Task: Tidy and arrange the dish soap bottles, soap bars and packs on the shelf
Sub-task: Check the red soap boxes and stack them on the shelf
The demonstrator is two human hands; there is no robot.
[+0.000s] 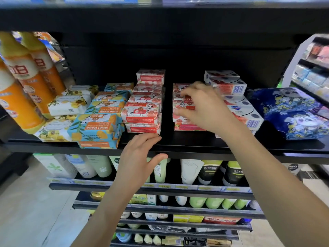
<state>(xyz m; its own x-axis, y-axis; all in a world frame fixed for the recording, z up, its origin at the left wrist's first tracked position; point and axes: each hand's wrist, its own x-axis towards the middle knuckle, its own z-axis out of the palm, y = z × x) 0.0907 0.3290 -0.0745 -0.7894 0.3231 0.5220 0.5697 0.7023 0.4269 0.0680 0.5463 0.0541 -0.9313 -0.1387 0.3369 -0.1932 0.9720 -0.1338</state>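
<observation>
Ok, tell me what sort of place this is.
Most likely a shop's toiletries aisle: many identical boxed soap bars stacked on a black shelf, price strips along the shelf edges below, and rows of tubes facing outward.

Your right hand (201, 106) covers most of the red soap bar stack (179, 111) near the shelf's (195, 147) middle, so you cannot tell how its fingers sit on the packs. The orange dish soap bottles (23, 81) at the shelf's left end are cut off by the picture's edge. Print on the white soap boxes (229, 86) is too blurred to read.
</observation>
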